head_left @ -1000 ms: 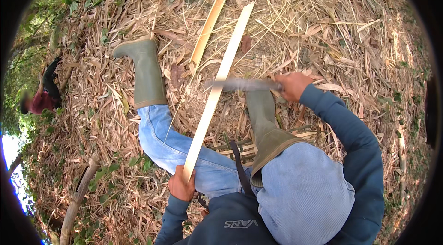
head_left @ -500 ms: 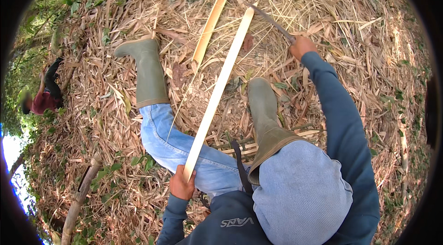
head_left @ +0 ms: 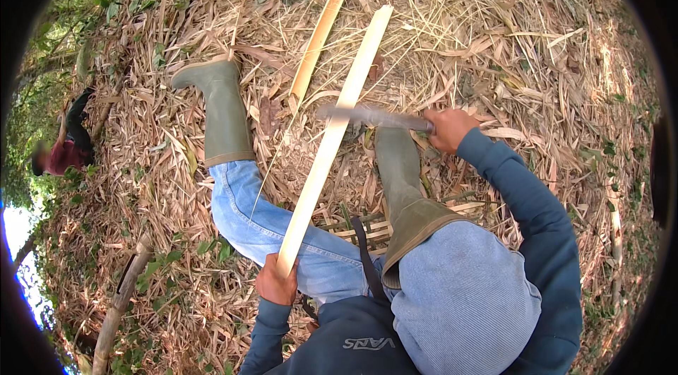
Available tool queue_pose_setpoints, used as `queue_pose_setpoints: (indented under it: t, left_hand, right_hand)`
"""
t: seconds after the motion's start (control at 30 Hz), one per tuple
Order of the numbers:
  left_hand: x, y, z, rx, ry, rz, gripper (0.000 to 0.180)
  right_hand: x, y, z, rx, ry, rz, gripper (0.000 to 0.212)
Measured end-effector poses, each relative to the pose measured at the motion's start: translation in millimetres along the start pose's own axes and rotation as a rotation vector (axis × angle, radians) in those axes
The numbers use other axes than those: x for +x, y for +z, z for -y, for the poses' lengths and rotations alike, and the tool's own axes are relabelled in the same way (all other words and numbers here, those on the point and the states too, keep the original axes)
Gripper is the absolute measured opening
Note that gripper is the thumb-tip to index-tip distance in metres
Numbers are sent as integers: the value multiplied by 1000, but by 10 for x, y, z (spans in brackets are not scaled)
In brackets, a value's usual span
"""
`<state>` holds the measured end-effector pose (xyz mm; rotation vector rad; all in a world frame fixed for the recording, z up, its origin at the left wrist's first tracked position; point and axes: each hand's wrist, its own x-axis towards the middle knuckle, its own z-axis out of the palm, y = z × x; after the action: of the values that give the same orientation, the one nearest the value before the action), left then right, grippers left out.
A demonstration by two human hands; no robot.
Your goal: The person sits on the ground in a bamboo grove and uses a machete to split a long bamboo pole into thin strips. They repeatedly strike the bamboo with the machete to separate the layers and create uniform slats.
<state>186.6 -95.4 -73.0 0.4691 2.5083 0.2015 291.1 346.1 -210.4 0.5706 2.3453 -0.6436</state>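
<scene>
My left hand (head_left: 277, 282) is closed round the near end of a long pale bamboo strip (head_left: 318, 176), which slants up and away across my left thigh. In my right hand (head_left: 452, 129) is the handle of a machete (head_left: 378, 117), its blade blurred by motion. That blade crosses the strip about halfway along, above my right boot; whether it touches the strip I cannot tell. Beyond lies a second, hollow bamboo strip (head_left: 321, 32) with its inner side up. A thin sliver (head_left: 272, 163) trails from its near end toward my left knee.
Dry leaves and thin shavings (head_left: 452, 29) cover the ground. My green boots (head_left: 226, 110) are spread to either side. Several bamboo slats (head_left: 374, 230) lie between my legs. At the left are a wooden post (head_left: 121, 308) and, farther off, another person (head_left: 67, 149).
My right hand has drawn the machete nearer and to the left, from the strip's far tip to about its middle. The left hand keeps its hold, with the strip barely shifted.
</scene>
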Motion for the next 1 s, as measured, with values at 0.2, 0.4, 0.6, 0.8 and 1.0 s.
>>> queue_pose_setpoints:
  t: [0.2,0.4,0.6,0.8,1.0]
  left_hand:
    - [-102,-104,100,-34,-45,47,30]
    - [-276,-164,391,-106,-25,66,26]
    - [-36,-109,292,-280,-97,284,25]
    - [-64,-7,388,-637,-256,480,27]
    - [-131,-7,416,-629,-266,475,26]
  right_hand:
    - [545,228,-528,95,210,-253,27]
    - [674,-92,-656,141,366,-205,25]
    - [269,99,-250,109,127,-225,29]
    - [-116,214,99,44,25,-64,29]
    - [-45,-42,13,-16,-96,-34,22]
